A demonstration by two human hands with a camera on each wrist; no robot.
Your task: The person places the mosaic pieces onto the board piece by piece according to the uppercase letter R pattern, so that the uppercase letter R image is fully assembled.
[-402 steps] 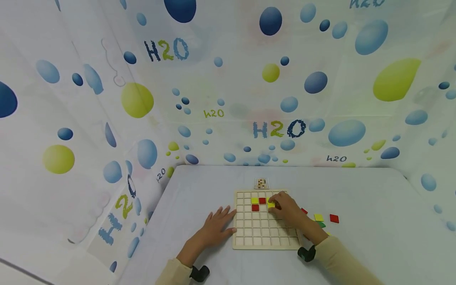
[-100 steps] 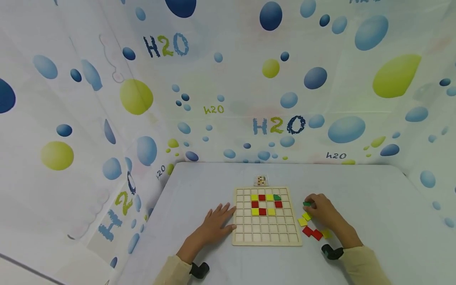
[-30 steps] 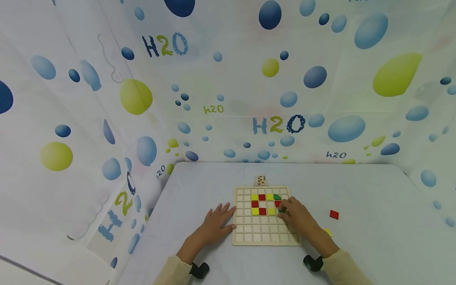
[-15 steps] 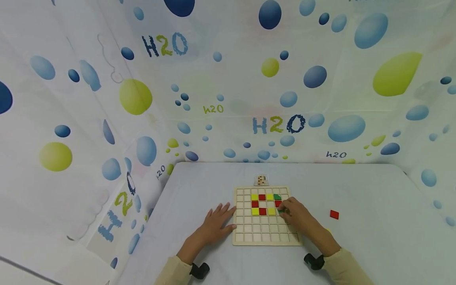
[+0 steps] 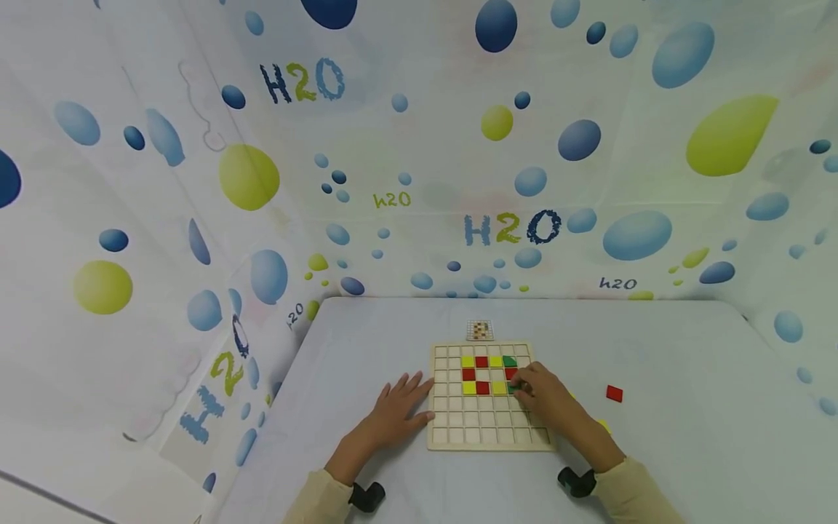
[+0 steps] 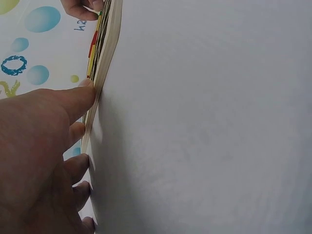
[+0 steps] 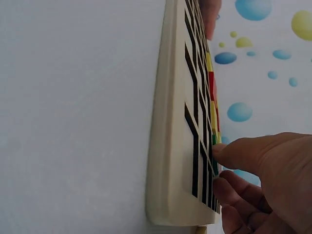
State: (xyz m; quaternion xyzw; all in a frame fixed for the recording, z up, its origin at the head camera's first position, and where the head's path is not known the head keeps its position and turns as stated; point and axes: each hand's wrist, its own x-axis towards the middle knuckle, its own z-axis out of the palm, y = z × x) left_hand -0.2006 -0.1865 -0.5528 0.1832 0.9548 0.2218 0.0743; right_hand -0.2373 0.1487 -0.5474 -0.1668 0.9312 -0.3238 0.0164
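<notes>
In the head view, a pale wooden grid board (image 5: 479,431) lies on the table with red, yellow and green square tiles ringed round one bare cell. My left hand (image 5: 394,413) has its fingers spread, and its fingertips touch the board's left edge. Over the right side of the ring, my right hand (image 5: 548,397) holds a green tile (image 5: 512,388) between thumb and fingers at the cell beside a yellow tile (image 5: 499,388). In the right wrist view the thumb presses that green tile (image 7: 214,140) from above. A second green piece (image 5: 509,361) with one rounded corner sits higher up.
A small printed pattern card (image 5: 480,330) lies behind the board. To the right lie a loose red tile (image 5: 614,394) and a yellow tile (image 5: 604,426) partly hidden by the right forearm. A patterned curtain (image 5: 432,145) stands behind the table.
Since about three seconds ago, my right hand has carried the green tile from the loose pile to the board. In the last second it has settled flatter into its cell. My left hand stays put.
</notes>
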